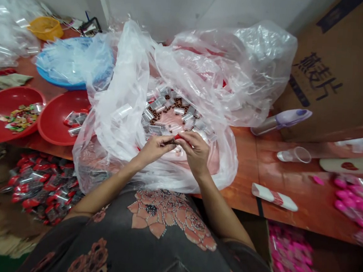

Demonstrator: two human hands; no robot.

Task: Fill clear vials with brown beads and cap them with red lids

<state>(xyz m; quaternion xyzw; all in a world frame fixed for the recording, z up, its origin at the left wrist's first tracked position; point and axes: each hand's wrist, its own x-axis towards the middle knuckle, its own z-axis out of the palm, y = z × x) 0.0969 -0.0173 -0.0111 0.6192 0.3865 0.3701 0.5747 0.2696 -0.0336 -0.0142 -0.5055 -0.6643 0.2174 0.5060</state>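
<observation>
My left hand (154,151) is closed around a small dark-looking container, mostly hidden by the fingers. My right hand (196,150) pinches a red cap (177,136) at the container's end; whether the cap is fully seated I cannot tell. Both hands meet over a large clear plastic bag (123,74), spread open on the table. Inside the bag lie several small clear plastic containers (159,103) and scattered small brown balls (178,102).
Red bowls (53,121) and a blue basin (49,71) stand left. Capped containers (54,181) fill a box below. On the right are a clear cup (301,154), a paper sleeve (273,196), pink-capped items (348,193) and a cardboard box (345,52).
</observation>
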